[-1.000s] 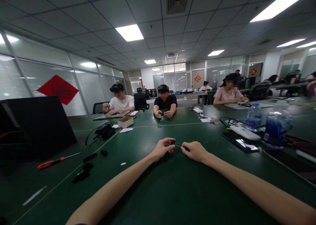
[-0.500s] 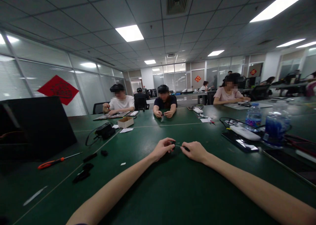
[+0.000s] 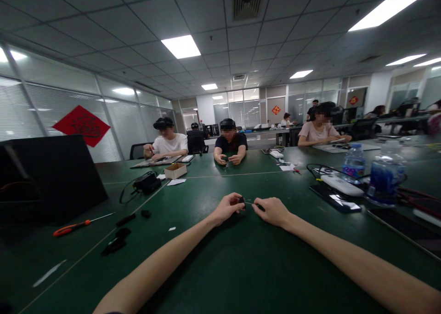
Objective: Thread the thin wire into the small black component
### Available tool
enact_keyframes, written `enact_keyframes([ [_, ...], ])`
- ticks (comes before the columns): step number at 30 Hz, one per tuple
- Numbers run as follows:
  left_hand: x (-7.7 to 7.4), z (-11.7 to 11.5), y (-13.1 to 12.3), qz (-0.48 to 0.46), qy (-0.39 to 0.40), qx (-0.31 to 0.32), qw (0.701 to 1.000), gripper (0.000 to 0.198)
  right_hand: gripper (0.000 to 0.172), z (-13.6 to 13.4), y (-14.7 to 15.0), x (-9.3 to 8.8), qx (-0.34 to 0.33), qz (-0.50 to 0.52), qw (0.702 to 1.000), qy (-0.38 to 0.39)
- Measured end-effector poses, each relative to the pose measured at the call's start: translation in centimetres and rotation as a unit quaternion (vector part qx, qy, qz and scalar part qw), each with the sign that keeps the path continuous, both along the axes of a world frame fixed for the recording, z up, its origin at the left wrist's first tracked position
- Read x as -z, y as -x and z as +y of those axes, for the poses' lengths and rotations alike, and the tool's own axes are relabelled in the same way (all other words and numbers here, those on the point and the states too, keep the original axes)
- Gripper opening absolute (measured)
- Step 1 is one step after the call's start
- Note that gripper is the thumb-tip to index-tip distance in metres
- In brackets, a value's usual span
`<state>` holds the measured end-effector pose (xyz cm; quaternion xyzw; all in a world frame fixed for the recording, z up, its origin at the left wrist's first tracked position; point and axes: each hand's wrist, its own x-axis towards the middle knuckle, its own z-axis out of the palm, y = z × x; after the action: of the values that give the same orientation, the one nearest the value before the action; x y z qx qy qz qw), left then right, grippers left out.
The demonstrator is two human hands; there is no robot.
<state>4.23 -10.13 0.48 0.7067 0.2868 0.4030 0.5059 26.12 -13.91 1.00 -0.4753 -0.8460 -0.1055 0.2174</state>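
Green-topped bench (image 3: pixel 220 277) here, and I'm holding both forearms out over it with my hands close together near the middle. My left hand (image 3: pixel 227 208) is pinching a small dark part (image 3: pixel 241 200) between thumb and fingers, though it's too small to say what it is. My right hand (image 3: pixel 274 211) is nearly closed as well, gripping a thin metal pin (image 3: pixel 248 203) with a dark end. The pin's tip is pointing at the dark part, either touching it or just beside it, I can't tell which.

Off to the left, an orange-handled screwdriver (image 3: pixel 70 229) is lying on the bench near a few small black pieces (image 3: pixel 126 219). Farther away on that side, a black pouch (image 3: pixel 147 183) with a looped cable is sitting near a cardboard box (image 3: pixel 175 170). Over on the right, a white gadget (image 3: pixel 341 185) is resting on a black phone (image 3: pixel 334 200), just in front of a water bottle (image 3: pixel 354 163). Across the bench, two people (image 3: pixel 229 141) are sitting with their hands down in front of them.
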Motion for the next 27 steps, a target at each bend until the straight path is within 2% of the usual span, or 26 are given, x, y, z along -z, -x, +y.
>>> enact_keyframes([
  [9, 0.4, 0.3, 0.0, -0.018, 0.011, 0.010, 1.000, 0.039, 0.034, 0.0, 0.0, 0.1, 0.021, -0.007, 1.000, -0.009],
  [12, 0.6, 0.6, 0.0, -0.039, 0.027, -0.005, 0.999, 0.035, 0.035, 0.0, -0.1, 0.1, 0.026, 0.002, 1.000, -0.008],
  [16, 0.9, 0.9, 0.1, -0.066, 0.043, -0.022, 0.997, 0.033, 0.035, 0.0, -0.2, 0.0, 0.010, 0.003, 1.000, -0.001],
  [27, 0.6, 0.8, 0.3, -0.066, 0.034, -0.005, 0.997, 0.036, 0.035, -0.3, -0.1, -0.3, -0.016, -0.031, 0.999, 0.004],
])
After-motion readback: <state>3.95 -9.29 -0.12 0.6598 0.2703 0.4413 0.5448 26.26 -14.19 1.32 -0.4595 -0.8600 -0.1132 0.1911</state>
